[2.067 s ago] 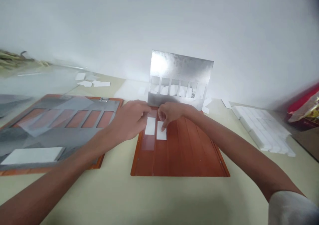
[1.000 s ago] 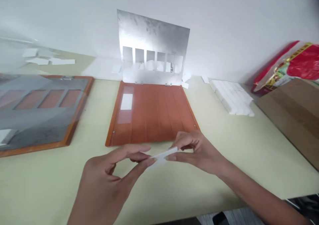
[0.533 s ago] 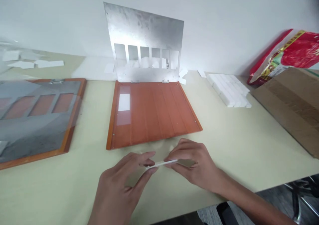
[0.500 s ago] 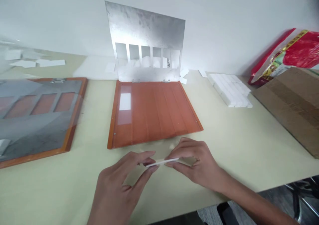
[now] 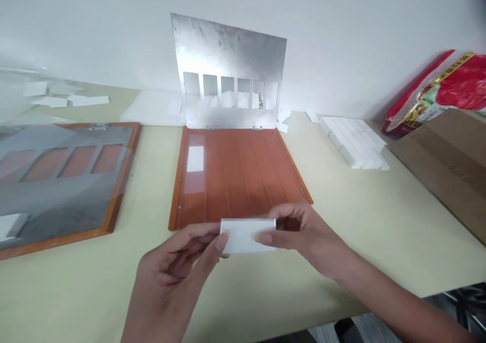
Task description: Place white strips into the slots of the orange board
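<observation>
A small white card (image 5: pixel 246 235) is held level between both hands, its broad face turned up toward me. My left hand (image 5: pixel 178 267) pinches its left end, thumb on the face and fingers behind. At the right end, my right hand (image 5: pixel 299 236) grips it the same way, thumb on top. Just beyond the hands lies an orange grooved board (image 5: pixel 243 176), its near edge partly hidden by them. A white label-like rectangle (image 5: pixel 195 159) lies in the board's left groove. Hinged to the far edge, a metal plate (image 5: pixel 231 44) with a row of rectangular cutouts stands upright.
To the left is a second orange-framed board (image 5: pixel 121 196) with its metal plate down, under clear film. Stacked white pieces (image 5: pixel 353 143) lie at the right, beside a cardboard box (image 5: pixel 448 155) and a red bag (image 5: pixel 455 84). Loose white pieces (image 5: pixel 89 100) lie at the back left.
The card was edge-on and tilted; now its broad face is turned toward me. Both hands have rotated with it, still holding its ends. The view has shifted slightly.
</observation>
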`<state>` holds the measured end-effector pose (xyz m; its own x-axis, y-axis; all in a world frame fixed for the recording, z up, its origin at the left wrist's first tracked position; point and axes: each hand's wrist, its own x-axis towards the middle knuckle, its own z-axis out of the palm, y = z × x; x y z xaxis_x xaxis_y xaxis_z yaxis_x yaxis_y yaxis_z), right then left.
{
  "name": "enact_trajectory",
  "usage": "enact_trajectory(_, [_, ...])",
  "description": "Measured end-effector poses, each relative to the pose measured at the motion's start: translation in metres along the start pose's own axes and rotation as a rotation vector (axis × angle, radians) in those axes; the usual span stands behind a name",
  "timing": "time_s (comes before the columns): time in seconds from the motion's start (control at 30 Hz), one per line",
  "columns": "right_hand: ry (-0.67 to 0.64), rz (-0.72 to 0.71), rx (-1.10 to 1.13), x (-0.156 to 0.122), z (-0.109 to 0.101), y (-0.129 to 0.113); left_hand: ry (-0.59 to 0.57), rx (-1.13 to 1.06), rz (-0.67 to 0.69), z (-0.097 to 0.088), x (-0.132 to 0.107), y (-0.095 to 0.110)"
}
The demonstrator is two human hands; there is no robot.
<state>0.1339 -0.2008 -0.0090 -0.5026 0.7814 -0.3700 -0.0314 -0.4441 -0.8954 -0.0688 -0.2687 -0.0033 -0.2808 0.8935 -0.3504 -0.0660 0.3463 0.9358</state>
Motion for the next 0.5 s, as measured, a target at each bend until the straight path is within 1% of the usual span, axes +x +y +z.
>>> enact_trajectory(0.2, [0.044, 0.012, 0.075, 0.002, 0.004, -0.001, 0.011, -0.030, 0.059, -0.004, 0.008, -0.012])
enact_trajectory(0.27, [0.033, 0.019, 0.083, 0.002, 0.006, 0.002, -0.002, -0.036, 0.076, -0.002, 0.009, -0.013])
enact_trajectory(0.37, [0.020, 0.030, 0.056, 0.002, 0.008, 0.003, -0.010, -0.040, 0.074, 0.000, 0.009, -0.011])
enact_trajectory(0.5, [0.030, 0.017, 0.021, 0.004, 0.010, 0.001, -0.018, 0.001, 0.060, 0.004, 0.005, -0.002])
